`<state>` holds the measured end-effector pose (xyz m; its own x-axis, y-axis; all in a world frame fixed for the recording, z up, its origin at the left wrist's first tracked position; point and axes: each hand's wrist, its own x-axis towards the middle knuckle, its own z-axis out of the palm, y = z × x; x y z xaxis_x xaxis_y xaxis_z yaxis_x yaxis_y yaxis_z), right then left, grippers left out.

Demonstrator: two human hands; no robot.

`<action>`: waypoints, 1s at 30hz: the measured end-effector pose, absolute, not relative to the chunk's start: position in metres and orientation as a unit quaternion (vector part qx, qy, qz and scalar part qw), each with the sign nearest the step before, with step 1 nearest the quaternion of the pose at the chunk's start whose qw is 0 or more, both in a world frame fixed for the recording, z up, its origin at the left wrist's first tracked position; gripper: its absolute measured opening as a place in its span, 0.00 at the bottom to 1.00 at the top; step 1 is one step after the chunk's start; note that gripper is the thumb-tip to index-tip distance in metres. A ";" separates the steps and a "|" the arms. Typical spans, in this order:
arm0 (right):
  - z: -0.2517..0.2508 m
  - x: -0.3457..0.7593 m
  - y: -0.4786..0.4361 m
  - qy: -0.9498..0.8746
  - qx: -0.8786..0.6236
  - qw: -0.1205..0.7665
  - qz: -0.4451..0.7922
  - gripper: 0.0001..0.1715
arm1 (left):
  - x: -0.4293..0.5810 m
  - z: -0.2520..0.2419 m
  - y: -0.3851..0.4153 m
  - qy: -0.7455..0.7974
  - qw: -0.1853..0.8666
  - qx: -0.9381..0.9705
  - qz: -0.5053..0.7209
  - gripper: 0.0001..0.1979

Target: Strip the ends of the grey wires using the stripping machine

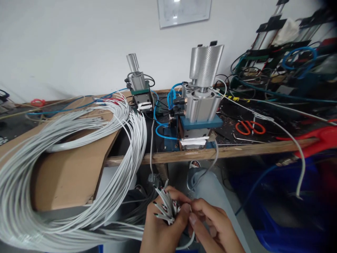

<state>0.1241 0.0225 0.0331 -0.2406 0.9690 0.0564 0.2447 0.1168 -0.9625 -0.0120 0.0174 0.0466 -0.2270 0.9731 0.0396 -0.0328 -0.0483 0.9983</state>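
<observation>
Below the bench edge (237,151), near the bottom of the view, the left hand (160,228) is clenched around a fan of cable ends (165,207), grey-white leads with dark tips that splay up and left out of the fist. The right hand (213,228) is just right of it, touching it, thumb and forefinger pinched on one cable at the tips of the bunch; a loop of that cable curls under the hands. The cables run left from the fist into a big coil (65,168) draped over a cardboard sheet (68,168) that overhangs the bench edge. On the bench, right above the hands, stands a pneumatic press (201,109) on a blue base, with a smaller press (139,91) behind and left of it. Orange scissors (249,127) lie right of the big press, well apart from the hands.
</observation>
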 end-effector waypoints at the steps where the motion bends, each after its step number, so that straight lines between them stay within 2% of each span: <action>1: 0.032 0.125 0.023 -0.640 -0.476 0.392 0.458 0.24 | -0.012 0.046 0.017 0.530 0.433 0.450 0.574 0.04; 4: 0.029 0.127 0.026 -0.663 -0.466 0.398 0.431 0.19 | -0.010 0.043 0.016 0.524 0.435 0.440 0.585 0.04; 7: 0.030 0.127 0.026 -0.664 -0.458 0.399 0.435 0.18 | -0.009 0.043 0.017 0.519 0.450 0.416 0.596 0.03; 11: 0.033 0.120 0.021 -0.568 -0.460 0.394 0.558 0.23 | -0.009 0.043 0.016 0.531 0.439 0.421 0.590 0.03; 17: 0.022 0.115 0.016 -0.420 -0.375 0.373 0.737 0.26 | -0.010 0.041 0.011 0.481 0.610 0.295 0.556 0.16; 30: 0.006 0.111 0.017 -0.360 -0.305 0.377 0.797 0.25 | -0.010 0.036 0.011 0.480 0.619 0.265 0.562 0.21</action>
